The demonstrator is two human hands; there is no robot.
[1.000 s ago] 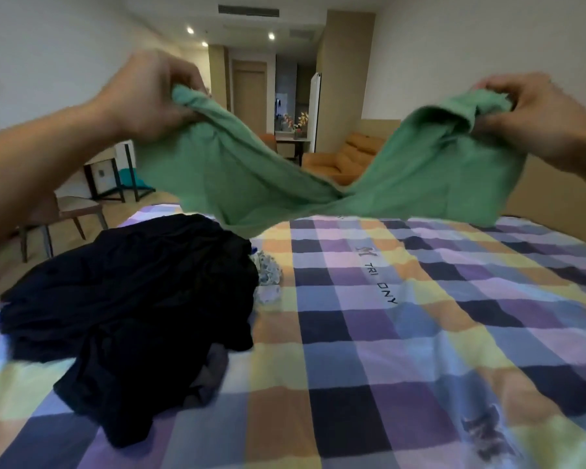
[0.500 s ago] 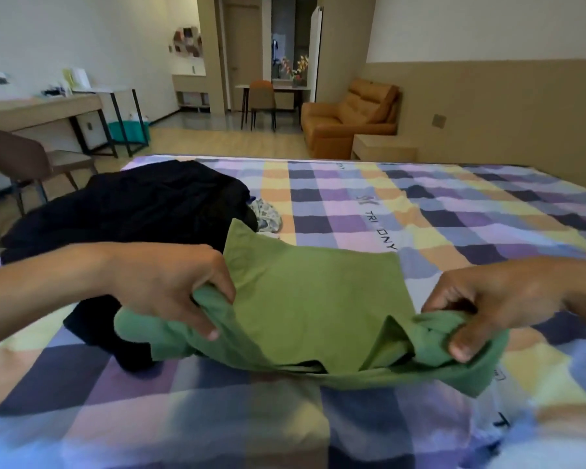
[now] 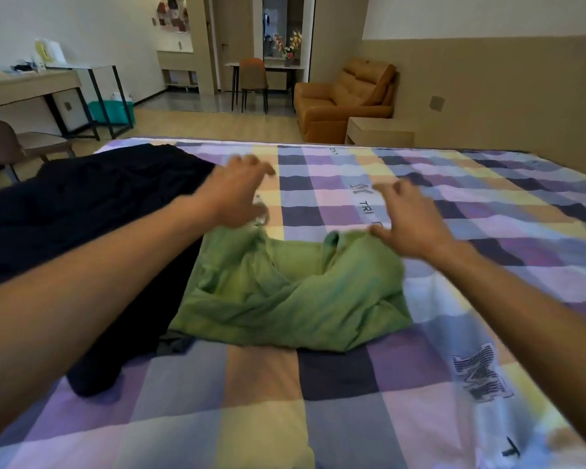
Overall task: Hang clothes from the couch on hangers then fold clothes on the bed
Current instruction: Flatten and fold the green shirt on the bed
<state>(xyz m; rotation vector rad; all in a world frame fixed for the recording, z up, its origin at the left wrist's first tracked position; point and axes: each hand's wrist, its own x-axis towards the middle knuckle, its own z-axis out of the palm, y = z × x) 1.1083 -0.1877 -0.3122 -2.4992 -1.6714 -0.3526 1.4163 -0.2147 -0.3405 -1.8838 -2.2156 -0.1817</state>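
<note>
Now the one crumpled green cotton garment (image 3: 295, 292), gripped half a second ago, has been released onto the checked bed (image 3: 352, 401), touching the one black clothing heap (image 3: 92, 211) by the left edge. The left hand (image 3: 237, 194) and right hand (image 3: 410, 221) are held at its far side, fingers spread, nothing grasped.

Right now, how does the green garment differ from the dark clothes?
The green garment is light and the smaller heap; the dark clothes are near-black and spread wider. The green garment lies mid-bed; the dark clothes lie toward the left edge. Both sit crumpled on the checked bedspread.
</note>
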